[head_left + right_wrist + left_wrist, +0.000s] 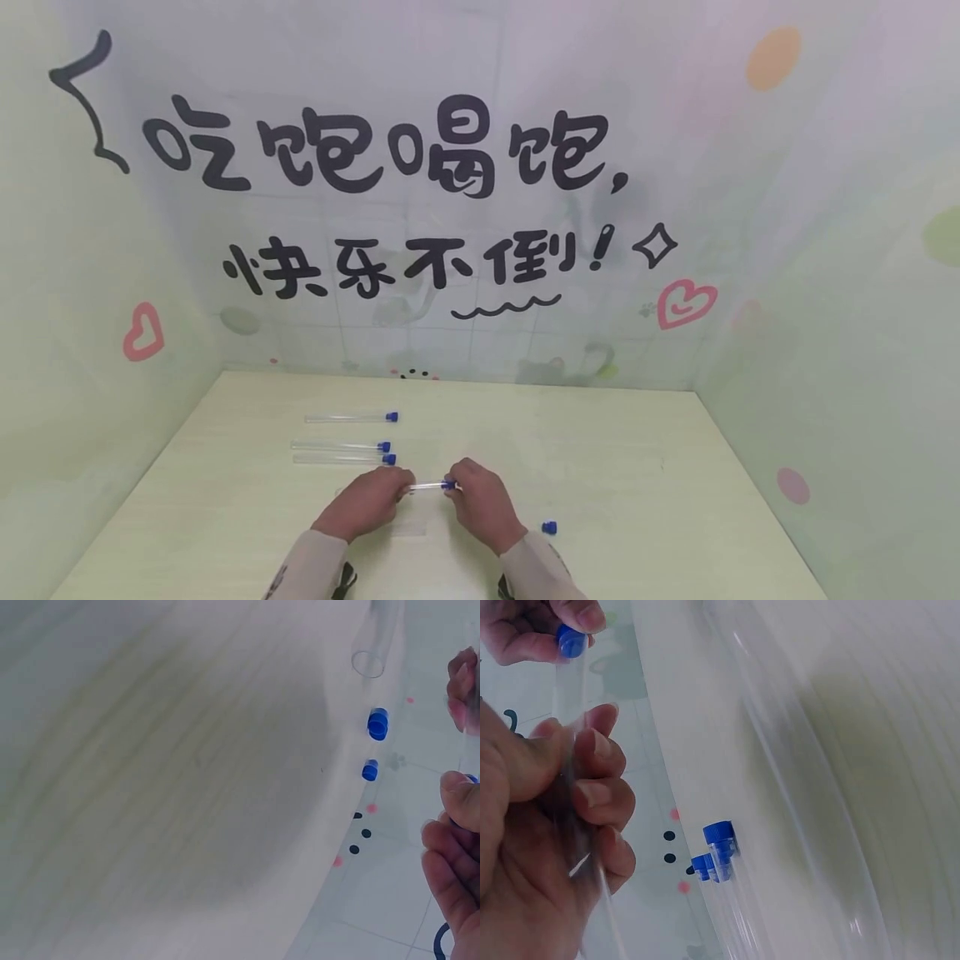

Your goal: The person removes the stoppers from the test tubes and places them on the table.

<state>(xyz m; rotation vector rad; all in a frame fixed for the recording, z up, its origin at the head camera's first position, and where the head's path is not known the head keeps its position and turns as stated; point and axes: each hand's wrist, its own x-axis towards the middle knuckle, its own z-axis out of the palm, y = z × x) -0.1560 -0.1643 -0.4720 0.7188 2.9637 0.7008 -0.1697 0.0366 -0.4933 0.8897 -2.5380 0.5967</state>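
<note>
My left hand (367,504) grips a clear test tube (429,486) low over the table, its fingers curled round the tube in the left wrist view. At the tube's right end my right hand (486,504) pinches a blue cap (571,643), which sits at the tube's mouth. Below the hands, a clear tube without a cap (408,529) lies on the table, partly hidden by the left arm; its open mouth (367,664) shows in the right wrist view. A loose blue cap (550,527) lies to the right of the right forearm.
Several capped test tubes lie sideways at the back left of the table: one (345,418) farther back, two (337,446) close together nearer the left hand, blue caps pointing right. Pale walls (480,350) with black lettering enclose the table (675,500) at the back and both sides.
</note>
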